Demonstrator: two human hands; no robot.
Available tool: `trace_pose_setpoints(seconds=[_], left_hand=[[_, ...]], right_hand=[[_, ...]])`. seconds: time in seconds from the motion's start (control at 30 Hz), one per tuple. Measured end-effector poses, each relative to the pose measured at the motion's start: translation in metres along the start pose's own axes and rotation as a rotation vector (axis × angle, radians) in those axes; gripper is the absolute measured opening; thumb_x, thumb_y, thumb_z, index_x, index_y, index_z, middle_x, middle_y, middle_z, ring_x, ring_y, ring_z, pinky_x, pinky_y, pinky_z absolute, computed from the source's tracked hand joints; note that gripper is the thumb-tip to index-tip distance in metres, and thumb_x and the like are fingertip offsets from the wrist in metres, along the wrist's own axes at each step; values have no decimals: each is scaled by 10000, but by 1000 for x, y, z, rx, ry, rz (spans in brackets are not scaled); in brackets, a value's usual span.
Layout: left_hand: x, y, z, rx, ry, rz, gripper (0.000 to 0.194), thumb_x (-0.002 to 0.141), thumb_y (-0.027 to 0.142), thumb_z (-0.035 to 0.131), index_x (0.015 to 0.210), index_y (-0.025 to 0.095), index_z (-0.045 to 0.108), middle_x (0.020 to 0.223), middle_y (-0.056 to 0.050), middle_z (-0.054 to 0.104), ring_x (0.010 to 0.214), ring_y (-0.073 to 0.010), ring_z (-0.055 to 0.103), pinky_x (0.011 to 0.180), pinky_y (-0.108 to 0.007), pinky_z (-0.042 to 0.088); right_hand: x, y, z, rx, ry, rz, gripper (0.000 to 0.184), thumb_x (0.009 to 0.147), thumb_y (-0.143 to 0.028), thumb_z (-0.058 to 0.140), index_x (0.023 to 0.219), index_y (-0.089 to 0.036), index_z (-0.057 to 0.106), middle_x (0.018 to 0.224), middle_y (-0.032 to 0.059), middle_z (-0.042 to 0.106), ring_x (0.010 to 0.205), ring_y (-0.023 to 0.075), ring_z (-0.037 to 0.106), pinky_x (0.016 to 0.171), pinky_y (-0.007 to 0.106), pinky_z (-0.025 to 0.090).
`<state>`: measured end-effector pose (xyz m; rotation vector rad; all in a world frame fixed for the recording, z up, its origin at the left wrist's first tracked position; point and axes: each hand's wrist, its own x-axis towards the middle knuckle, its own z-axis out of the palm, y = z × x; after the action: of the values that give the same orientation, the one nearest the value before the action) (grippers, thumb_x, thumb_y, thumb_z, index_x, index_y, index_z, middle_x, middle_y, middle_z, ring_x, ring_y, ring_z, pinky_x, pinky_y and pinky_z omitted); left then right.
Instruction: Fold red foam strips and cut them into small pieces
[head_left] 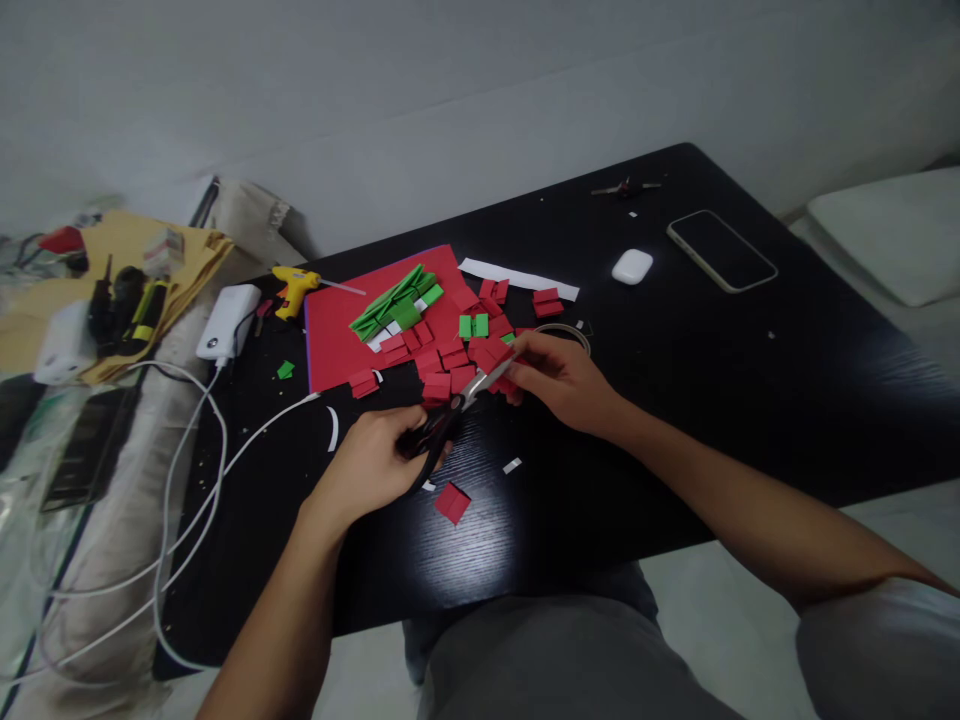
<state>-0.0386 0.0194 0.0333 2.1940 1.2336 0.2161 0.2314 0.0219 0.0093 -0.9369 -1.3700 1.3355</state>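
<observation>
My left hand [377,455] is closed round the black handles of a pair of scissors [466,393], whose blades point up and to the right. At the blade tips, my right hand [559,375] pinches a piece of red paper [491,357]. Whether the blades are cutting into the paper I cannot tell. Around and behind the hands lie several folded red paper pieces [436,388] and a folded green piece [473,326]. Green folded paper strips [396,305] rest on a red sheet [330,345]. One red paper square [453,503] lies alone near the front.
A yellow glue gun [296,290] and a white power bank [229,322] with cables stand left. A white paper strip [517,279] lies behind the pile. Right of it are a white earbud case [631,266], a phone [721,250] and keys [626,188] on the black table [675,340].
</observation>
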Motion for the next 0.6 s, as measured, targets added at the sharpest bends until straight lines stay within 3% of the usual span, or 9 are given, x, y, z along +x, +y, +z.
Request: trace_pose_setpoints(seconds=[0.2,0.6], left_hand=[[0,-1,0,-23,-4,15,278,902,376,675,716,184,599,640,24,585,574,-124,515,559,-250,329],[1,-1,0,-15,-19,4,278,928,392,638,739,188,629,669,7,601,590,-133,518,577,-279,347]], right_hand=[[0,0,1,6,0,3,222,953,-405,697,901,-189,683,753,-1,671,639,119,640,630,265,541],[0,-1,1,2,1,5,136,970,-302,659,889,-194,672,754,1,663,649,122,641,636,287,536]])
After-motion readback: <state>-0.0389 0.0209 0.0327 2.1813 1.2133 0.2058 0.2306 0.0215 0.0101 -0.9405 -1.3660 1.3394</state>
